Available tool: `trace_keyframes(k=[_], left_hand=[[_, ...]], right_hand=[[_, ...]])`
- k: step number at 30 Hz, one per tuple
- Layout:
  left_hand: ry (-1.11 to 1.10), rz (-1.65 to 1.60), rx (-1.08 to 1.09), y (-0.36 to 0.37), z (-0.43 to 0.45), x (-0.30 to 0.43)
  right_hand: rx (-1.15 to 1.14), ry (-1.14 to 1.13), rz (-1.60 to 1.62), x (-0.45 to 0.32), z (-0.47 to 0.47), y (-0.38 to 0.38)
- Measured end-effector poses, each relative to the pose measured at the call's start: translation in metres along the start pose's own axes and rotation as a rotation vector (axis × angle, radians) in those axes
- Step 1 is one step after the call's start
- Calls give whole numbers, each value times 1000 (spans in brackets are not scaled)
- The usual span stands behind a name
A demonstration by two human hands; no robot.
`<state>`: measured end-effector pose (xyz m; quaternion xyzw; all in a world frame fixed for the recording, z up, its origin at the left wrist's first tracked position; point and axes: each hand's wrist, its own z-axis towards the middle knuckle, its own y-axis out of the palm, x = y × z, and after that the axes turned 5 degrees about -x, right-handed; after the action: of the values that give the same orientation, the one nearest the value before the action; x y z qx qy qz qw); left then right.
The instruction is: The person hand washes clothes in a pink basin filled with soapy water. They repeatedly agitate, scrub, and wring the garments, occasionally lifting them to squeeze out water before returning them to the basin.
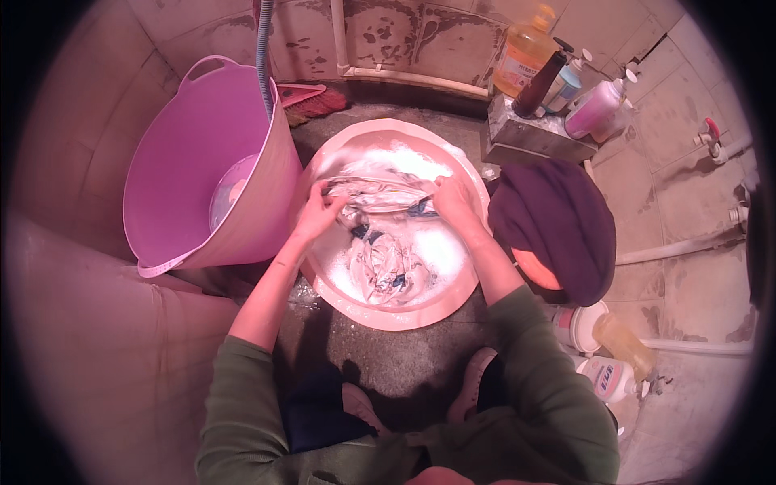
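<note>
A pink plastic basin (418,318) with white suds stands on the floor before me. Across its far half, a wet, light-coloured cloth garment (382,193) with dark blue parts is stretched between my hands. My left hand (321,212) grips its left end, near the basin's left rim. At the right, my right hand (450,195) grips the other end beside a blue part. The nearer half of the basin holds more bunched wet cloth (388,267) in the suds; whether it is the same piece I cannot tell.
At the left stands a large purple tub (176,145), with a grey hose (264,54) at its rim and a red broom (312,102) behind. Pump bottles (597,109) stand on a grey block (533,136). Dark cloth (551,218) drapes an orange object at right. More bottles (609,379) are lower right.
</note>
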<state>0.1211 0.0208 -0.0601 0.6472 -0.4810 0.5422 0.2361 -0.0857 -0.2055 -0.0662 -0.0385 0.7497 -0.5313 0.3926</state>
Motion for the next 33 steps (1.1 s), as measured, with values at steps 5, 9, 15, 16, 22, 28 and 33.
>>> trace_keyframes(k=[5,9,15,16,22,28,33], left_hand=[[275,1120,-123,59,-3,-39],[266,1436,-198,75,20,-84],[-120,369,-90,39,-39,29],[-340,-115,-135,26,-34,34],[-149,-872,-294,54,-17,63],[-214,-985,-136,94,-22,20],[-154,-1073,-146,67,-2,-1]], right_hand=[[272,-490,-412,-19,-28,34],[-91,-399,-364,8,-6,84],[-534,-120,166,-41,6,8],[-606,-139,315,-83,-17,-29],[-88,-607,275,-149,-135,1],[87,-157,605,-72,-67,33],[282,-97,710,-128,-107,65]])
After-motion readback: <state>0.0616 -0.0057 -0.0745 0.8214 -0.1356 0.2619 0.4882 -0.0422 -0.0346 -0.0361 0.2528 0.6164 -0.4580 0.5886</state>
